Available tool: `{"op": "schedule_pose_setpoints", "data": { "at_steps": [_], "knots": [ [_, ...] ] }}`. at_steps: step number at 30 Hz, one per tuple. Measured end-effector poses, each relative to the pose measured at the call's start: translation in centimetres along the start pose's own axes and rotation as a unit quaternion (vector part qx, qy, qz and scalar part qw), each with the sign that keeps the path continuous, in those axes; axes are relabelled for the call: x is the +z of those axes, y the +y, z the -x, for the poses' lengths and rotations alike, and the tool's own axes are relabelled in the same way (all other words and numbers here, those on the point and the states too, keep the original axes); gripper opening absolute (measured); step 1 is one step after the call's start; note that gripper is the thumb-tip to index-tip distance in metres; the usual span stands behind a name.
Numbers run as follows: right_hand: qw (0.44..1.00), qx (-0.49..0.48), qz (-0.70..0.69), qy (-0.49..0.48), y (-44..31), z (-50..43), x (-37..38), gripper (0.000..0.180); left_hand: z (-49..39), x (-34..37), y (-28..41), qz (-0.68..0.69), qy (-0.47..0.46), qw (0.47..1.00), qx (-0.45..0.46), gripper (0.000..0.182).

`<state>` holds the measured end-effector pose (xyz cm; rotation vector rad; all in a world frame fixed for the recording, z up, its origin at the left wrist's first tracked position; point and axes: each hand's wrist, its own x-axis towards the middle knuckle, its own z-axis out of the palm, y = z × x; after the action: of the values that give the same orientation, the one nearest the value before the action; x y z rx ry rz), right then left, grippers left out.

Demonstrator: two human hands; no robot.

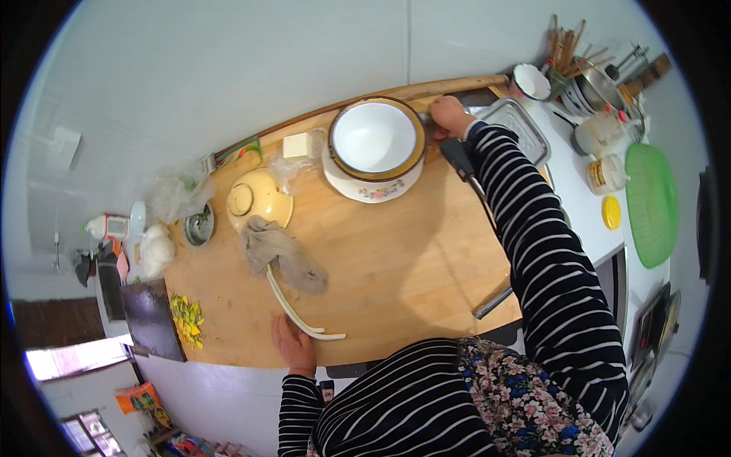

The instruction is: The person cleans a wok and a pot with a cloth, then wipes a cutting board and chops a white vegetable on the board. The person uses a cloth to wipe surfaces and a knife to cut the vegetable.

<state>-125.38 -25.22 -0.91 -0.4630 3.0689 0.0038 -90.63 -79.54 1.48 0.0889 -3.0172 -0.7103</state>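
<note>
My left hand (295,347) rests on the near edge of a large wooden board (365,245), just beside two pale, peeled-looking stalks (285,303). The stalks' upper ends touch a crumpled grey cloth (285,251). My right hand (451,116) reaches to the board's far side, right of a brown-rimmed white enamel basin (374,137). Its fingers are curled and partly hidden, so what they touch is unclear. The basin sits on a white, flower-patterned dish (377,191). Under my right forearm lies a dark-handled utensil (457,157).
An upturned yellow bowl (260,197), a pale block (297,147) on plastic and a green-framed grater (245,155) stand at the left back. Yellow-green scraps (187,321) lie by a dark cleaver-like blade (153,320). Right are a metal tray (517,128), jars and a green lid (653,205).
</note>
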Motion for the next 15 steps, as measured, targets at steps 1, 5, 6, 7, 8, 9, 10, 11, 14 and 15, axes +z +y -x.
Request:
{"op": "schedule_pose_setpoints", "data": {
  "at_steps": [1,5,6,7,8,9,10,11,14,15],
  "knots": [
    [0.998,0.025,-0.052,-0.02,0.4,0.1,0.1,0.032,-0.1,0.0,0.0,0.01,0.004,1.0,-0.006,0.059],
    [0.998,0.045,0.035,0.025,0.9,0.7,0.0,0.038,-0.1,0.4,-0.1,-0.01,0.012,1.0,-0.018,0.057],
    [0.98,0.077,-0.174,0.053,0.6,0.7,0.0,0.034,-0.1,0.4,-0.1,-0.007,0.025,1.0,-0.013,0.057],
    [0.905,0.196,-0.377,0.027,0.4,0.9,-0.2,0.031,-0.1,0.5,-0.1,0.0,0.036,0.999,-0.01,0.057],
    [0.818,0.251,-0.516,0.04,-0.2,0.9,-0.3,0.028,-0.2,0.4,0.0,-0.001,0.028,0.999,-0.02,0.057],
    [0.657,0.359,-0.663,0.01,-0.4,1.2,-0.6,0.026,-0.1,0.4,0.0,-0.007,0.036,0.999,-0.016,0.057],
    [0.648,0.4,-0.648,0.022,-1.0,1.0,-0.7,0.028,-0.2,0.5,0.1,-0.011,0.04,0.999,-0.012,0.057],
    [0.659,0.405,-0.634,0.028,-1.3,1.0,-1.0,0.03,-0.2,0.5,0.1,-0.015,0.039,0.999,-0.009,0.057],
    [0.651,0.426,-0.629,0.006,-2.1,0.6,-1.8,0.034,-0.2,0.7,0.0,-0.013,0.041,0.999,-0.006,0.057],
    [0.672,0.399,-0.623,-0.012,-2.2,0.6,-1.9,0.032,-0.2,0.8,0.0,-0.008,0.043,0.999,-0.003,0.057]
  ]
}}
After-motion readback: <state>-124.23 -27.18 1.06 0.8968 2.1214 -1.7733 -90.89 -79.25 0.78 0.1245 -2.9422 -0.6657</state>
